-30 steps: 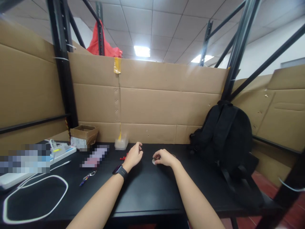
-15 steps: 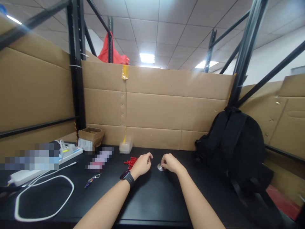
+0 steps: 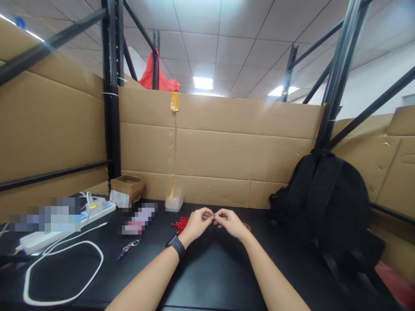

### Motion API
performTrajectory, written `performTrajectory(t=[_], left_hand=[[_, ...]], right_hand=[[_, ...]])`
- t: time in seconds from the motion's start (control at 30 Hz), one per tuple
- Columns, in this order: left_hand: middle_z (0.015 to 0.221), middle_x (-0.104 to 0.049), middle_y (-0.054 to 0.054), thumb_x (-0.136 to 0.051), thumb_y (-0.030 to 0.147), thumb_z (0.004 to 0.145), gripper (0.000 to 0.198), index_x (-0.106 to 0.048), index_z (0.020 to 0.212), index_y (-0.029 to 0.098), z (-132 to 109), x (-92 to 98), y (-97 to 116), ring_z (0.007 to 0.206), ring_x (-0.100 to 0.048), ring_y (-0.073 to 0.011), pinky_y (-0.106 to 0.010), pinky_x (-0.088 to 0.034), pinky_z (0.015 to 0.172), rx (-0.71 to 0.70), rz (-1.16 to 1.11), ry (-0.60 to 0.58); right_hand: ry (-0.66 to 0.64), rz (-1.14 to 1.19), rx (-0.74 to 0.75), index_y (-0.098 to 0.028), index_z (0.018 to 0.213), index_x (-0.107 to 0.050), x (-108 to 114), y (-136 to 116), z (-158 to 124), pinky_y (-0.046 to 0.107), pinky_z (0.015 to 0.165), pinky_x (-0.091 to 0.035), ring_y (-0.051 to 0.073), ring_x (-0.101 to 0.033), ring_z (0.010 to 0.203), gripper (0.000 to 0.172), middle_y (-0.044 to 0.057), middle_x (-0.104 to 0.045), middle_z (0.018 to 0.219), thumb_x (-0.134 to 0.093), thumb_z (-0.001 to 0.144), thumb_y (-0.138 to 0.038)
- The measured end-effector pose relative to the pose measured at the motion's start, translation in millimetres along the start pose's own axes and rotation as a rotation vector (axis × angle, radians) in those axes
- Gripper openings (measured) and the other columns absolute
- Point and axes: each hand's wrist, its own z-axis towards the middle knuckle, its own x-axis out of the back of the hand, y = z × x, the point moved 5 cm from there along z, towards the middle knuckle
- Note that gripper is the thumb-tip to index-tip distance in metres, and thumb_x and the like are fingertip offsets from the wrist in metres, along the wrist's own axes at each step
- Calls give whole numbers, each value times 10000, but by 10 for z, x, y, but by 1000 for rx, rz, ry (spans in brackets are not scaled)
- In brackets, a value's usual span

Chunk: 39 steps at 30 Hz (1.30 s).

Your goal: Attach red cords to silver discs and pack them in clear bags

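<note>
Just above the black table, my left hand [image 3: 196, 225] and my right hand [image 3: 231, 222] meet fingertip to fingertip. Both are closed in a pinch around something small between them, too tiny to make out. A black watch sits on my left wrist. Beside my left hand lies a bundle of red cords [image 3: 180, 225], partly covered by that hand. The edge of a small round object [image 3: 247, 226] shows behind my right wrist, and most of it is hidden.
A black backpack [image 3: 327, 207] stands at right. Leftward are a keychain [image 3: 128, 249], a white cable [image 3: 65, 300], a power strip [image 3: 100, 210] and an open cardboard box [image 3: 128, 186]. A clear plastic box [image 3: 174, 202] stands by the cardboard wall [image 3: 214, 155].
My right hand has left the round clear disc it was touching and come against my left fingertips. Both hands now pinch together. The round object shows to the right, behind my wrist.
</note>
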Motion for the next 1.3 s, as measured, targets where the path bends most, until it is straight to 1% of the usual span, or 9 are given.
performTrajectory(t=[0.17, 0.37, 0.57, 0.77, 0.87, 1.0, 1.13, 1.2, 1.3], left_hand=[[815, -748, -66, -645, 315, 819, 164, -680, 847, 157, 14, 39, 12, 767, -707, -184, -269, -535, 730, 31, 7, 35], [749, -712, -21, -646, 255, 770, 93, -646, 777, 162, -17, 93, 157, 684, -639, -144, -224, -458, 637, -3, 142, 53], [736, -699, -6, -593, 184, 749, 47, -636, 749, 167, 1, 125, 170, 678, -626, -135, -221, -444, 638, -10, 180, 71], [673, -671, 9, -603, 179, 724, 40, -607, 685, 170, 15, 208, 207, 627, -596, -121, -217, -414, 613, -35, 292, 95], [666, -669, 11, -594, 169, 723, 45, -608, 680, 172, 29, 336, 229, 617, -593, -116, -216, -410, 615, -58, 389, 117], [690, -695, -2, -572, 164, 738, 101, -672, 749, 175, 69, 584, 145, 625, -614, -127, -227, -423, 614, -82, 522, 18], [780, -760, -45, -595, 165, 723, 217, -765, 859, 166, 102, 942, -125, 732, -693, -172, -251, -487, 692, 71, 589, -54], [825, -779, -59, -624, 202, 729, 225, -792, 873, 169, 94, 1093, -245, 782, -712, -193, -264, -504, 730, 148, 622, -87], [856, -791, -55, -661, 253, 726, 231, -813, 885, 183, 58, 1219, -325, 808, -724, -201, -260, -514, 751, 196, 643, -166]], right_hand=[[28, 146, 3, -185, 876, -604, -70, -56, -3, 312, 697, -539, 199, -701, 797, 404, 44, -710, 853, -777, 747, -527], [16, 146, 44, -188, 941, -630, -55, -67, -24, 339, 753, -557, 180, -701, 768, 399, 57, -726, 985, -832, 714, -446], [-38, 191, 80, -208, 1060, -615, -46, -97, -41, 380, 888, -552, 206, -711, 923, 522, 84, -709, 1126, -896, 638, -333], [28, 137, 103, -204, 1098, -588, 9, -103, -11, 372, 832, -566, 171, -701, 816, 535, 91, -715, 1086, -859, 650, -314], [96, 19, 118, -199, 1121, -603, 181, -128, -15, 345, 780, -567, 168, -689, 782, 511, 84, -731, 1032, -816, 668, -304], [180, -407, 101, -203, 991, -711, 631, -128, -107, 328, 784, -554, 199, -694, 816, 331, 62, -758, 957, -768, 668, -249], [345, -620, -52, -185, 997, -726, 1188, 18, -295, 315, 794, -549, 209, -711, 814, 366, 72, -765, 951, -782, 637, -227], [332, -636, -124, -169, 1004, -725, 1343, 129, -364, 302, 784, -550, 211, -717, 819, 406, 87, -763, 964, -807, 610, -219], [249, -585, -199, -152, 998, -724, 1404, 287, -396, 287, 761, -555, 209, -723, 814, 447, 103, -763, 982, -842, 571, -213]])
